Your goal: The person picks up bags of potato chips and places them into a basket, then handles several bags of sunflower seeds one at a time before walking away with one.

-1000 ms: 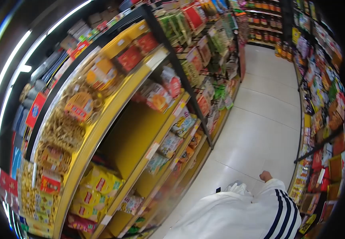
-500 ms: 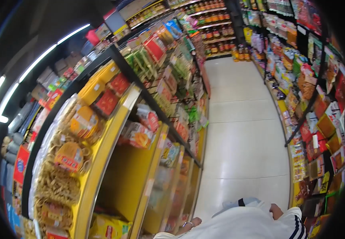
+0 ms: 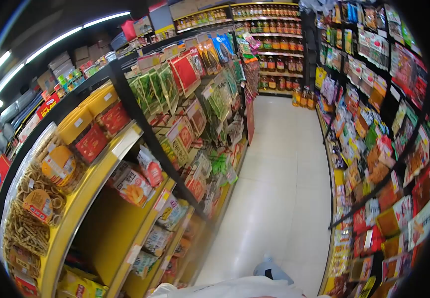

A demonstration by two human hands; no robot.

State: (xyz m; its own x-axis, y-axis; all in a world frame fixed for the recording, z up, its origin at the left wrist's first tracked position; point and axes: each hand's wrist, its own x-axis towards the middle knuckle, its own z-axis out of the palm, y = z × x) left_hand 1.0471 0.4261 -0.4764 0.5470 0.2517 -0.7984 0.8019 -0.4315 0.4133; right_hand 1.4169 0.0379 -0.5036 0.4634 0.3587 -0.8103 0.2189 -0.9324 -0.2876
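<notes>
Neither of my hands shows now; the lower edge holds only my white shirt [image 3: 230,289] and a grey-blue piece of clothing or footwear [image 3: 270,270] with a dark patch. Close on my left stands a yellow shelf [image 3: 100,233]. Clear tubs of snacks [image 3: 38,203] and red tubs with yellow lids [image 3: 90,144] line its top. Lower down lie a white-and-orange snack bag [image 3: 133,186] and a yellow bag [image 3: 80,287].
A pale tiled aisle floor [image 3: 269,174] runs ahead. Hanging packets [image 3: 182,74] fill the left rack beyond a black post. Packed bags [image 3: 393,213] cover the right rack. Shelves of jars [image 3: 279,44] close the far end, with several bottles [image 3: 303,98] on the floor.
My view has shifted and levelled, so the left shelf sits lower and further left and the far jar shelves show more. Both hands, seen low at my sides before, have left the view.
</notes>
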